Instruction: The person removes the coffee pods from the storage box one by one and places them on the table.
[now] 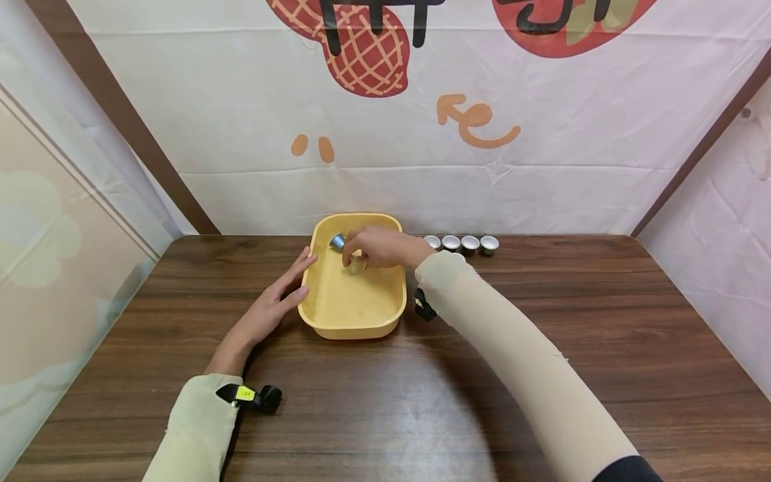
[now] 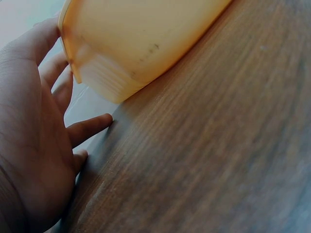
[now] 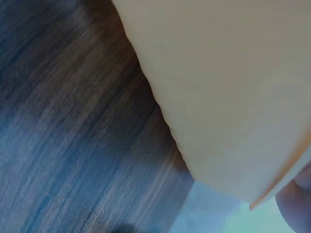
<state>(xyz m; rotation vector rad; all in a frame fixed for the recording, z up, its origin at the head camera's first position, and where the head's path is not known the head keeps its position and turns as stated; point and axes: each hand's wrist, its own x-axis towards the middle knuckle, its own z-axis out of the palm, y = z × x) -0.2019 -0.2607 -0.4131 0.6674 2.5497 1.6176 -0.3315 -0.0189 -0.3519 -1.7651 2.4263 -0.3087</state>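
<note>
A yellow plastic basin (image 1: 355, 309) stands on the table near the back wall. Inside it, my right hand (image 1: 385, 246) bends its fingers down around a gold-coloured coffee capsule (image 1: 358, 264), which appears pinched at the fingertips. A blue coffee capsule (image 1: 337, 242) lies in the basin just left of that hand. My left hand (image 1: 270, 313) touches the basin's left rim with fingers spread and fairly straight; the left wrist view shows fingers (image 2: 90, 130) beside its outer wall. In the right wrist view the basin's wall (image 3: 218, 97) hides most of the right hand.
Right of the basin, several silver-lidded coffee capsules (image 1: 470, 244) stand in a row by the back edge, partly hidden by my right wrist. A printed cloth wall (image 1: 542, 194) rises behind the wooden table (image 1: 337, 402).
</note>
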